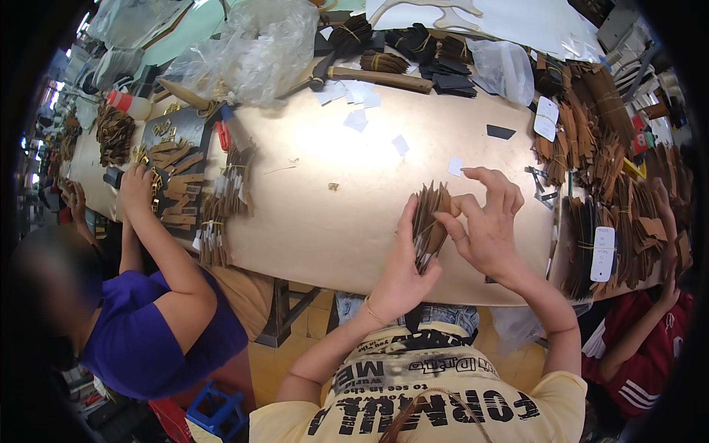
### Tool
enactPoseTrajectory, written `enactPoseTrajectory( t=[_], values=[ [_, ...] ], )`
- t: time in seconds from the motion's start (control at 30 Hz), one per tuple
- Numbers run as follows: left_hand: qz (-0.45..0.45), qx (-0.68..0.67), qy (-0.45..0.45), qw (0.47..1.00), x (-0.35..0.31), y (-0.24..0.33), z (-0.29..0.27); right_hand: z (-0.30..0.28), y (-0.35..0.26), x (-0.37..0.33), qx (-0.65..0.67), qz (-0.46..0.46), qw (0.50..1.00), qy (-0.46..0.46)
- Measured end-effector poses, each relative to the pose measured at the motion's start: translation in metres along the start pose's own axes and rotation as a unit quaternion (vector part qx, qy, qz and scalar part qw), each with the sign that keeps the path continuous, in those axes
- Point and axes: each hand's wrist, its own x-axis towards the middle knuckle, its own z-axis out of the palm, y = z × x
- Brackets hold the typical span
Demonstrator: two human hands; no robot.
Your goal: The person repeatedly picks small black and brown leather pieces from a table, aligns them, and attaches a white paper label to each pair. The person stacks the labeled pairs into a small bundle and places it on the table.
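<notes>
My left hand (405,267) is closed round a bundle of brown leather strips (430,221), which stands on end with its upper tips fanned apart. Pale bits show among the strips. At the bundle's right side, the thumb and a bent finger of my right hand (484,214) press on the edges of the strips. Its other fingers are raised and curved. A small white paper piece (456,166) lies just beyond these fingertips; the hand appears not to hold it.
To the left, a person in purple (162,317) works beside leather tabs and a dark board (188,133). A hammer (317,77), paper slips (356,119) and dark bundles (413,43) lie at the far side. Tied leather bundles (624,236) line the right; someone in red (635,347) sits there.
</notes>
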Motion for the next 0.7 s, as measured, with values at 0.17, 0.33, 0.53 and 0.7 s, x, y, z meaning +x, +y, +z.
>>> enactPoseTrajectory(
  t=[0.17,0.33,0.53,0.7],
  values=[
    [-0.116,-0.252,-0.06,0.959,0.005,-0.002,-0.013,0.01,0.009,0.001,-0.034,-0.072,0.995,0.058],
    [-0.134,-0.324,-0.069,0.934,0.012,-0.006,-0.021,0.002,0.008,0.003,-0.094,-0.12,0.984,0.093],
    [-0.113,-0.349,-0.072,0.927,0.015,-0.009,-0.026,-0.009,0.019,-0.002,-0.156,-0.143,0.974,0.08],
    [-0.139,-0.431,-0.093,0.887,0.015,-0.006,-0.026,-0.001,0.03,-0.009,-0.097,-0.122,0.985,0.077]
  ],
)
